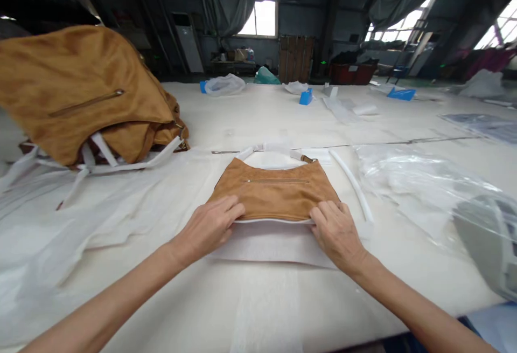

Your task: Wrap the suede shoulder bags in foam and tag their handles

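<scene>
Two sets of fingers (235,210) pinch the near edge of the tan bag (278,195), left hand (210,229) and right hand (336,232) equally close at opposite ends; it lies just ahead on the tabletop (266,302), long axis running crosswise between them

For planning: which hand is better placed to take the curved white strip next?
Probably the right hand: it holds the brown bag near the strip; the left hand is farther away.
</scene>
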Action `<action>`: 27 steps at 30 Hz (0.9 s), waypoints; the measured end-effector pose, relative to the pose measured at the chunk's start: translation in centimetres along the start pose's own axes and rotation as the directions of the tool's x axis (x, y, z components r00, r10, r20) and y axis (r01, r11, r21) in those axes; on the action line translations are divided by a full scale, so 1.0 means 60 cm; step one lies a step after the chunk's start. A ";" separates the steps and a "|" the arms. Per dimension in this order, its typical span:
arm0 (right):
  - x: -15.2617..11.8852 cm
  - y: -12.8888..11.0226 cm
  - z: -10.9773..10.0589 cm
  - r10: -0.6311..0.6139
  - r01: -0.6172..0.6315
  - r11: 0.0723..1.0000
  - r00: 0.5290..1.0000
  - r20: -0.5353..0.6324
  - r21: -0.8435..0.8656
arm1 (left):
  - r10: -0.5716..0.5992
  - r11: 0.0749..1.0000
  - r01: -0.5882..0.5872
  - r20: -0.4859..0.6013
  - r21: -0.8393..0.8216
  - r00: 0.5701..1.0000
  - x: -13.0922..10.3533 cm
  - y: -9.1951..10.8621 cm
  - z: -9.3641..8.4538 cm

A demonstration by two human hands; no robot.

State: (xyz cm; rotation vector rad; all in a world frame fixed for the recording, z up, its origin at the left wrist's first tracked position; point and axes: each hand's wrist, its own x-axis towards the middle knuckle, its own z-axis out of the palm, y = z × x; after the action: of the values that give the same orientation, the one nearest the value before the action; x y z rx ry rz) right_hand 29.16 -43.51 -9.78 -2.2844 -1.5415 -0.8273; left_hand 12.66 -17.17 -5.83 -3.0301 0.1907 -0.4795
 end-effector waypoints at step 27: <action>-0.075 0.002 0.035 -0.174 0.189 0.969 0.979 -0.108 0.158 | 0.325 0.944 -0.309 0.162 -0.117 0.932 0.046 0.040 0.107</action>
State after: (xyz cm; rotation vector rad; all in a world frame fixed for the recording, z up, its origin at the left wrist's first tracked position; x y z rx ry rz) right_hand 28.70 -45.93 -14.10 -1.9808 -1.7267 -0.8033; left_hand 17.00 -19.60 -11.30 -3.0181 0.6940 -0.1753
